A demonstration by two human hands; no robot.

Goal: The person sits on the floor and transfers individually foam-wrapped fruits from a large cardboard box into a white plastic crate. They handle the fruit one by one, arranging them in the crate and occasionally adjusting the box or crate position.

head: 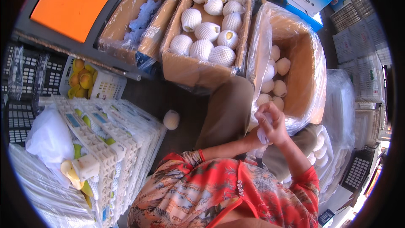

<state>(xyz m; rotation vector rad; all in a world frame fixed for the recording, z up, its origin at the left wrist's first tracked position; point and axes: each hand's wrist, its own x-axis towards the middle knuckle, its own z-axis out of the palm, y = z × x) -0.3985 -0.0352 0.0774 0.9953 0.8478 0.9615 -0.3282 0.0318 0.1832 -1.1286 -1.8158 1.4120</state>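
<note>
My right hand (272, 123) pinches a thin, crumpled white wrapping (263, 135) in front of the right-hand carton. Just below and to the left, my left hand (253, 138) is against the same wrapping, its fingers partly hidden. Whether anything is inside the wrapping cannot be seen. Beyond my hands, a plastic-lined cardboard carton (294, 101) holds several fruits in pale foam nets (279, 88). Another carton (190, 71), in the middle, holds several fruits in white foam nets (202, 49), yellowish skin showing at some openings. One netted fruit (171, 119) lies on the dark floor.
At left stand stacked white plastic crates (126, 133) with greenish netted fruit, a white basket (109, 85) of yellow-orange fruit and an orange panel (77, 3). A carton (118, 22) holds crumpled bluish-white material. Netted fruits in clear plastic (321, 148) lie at right, near stacked crates.
</note>
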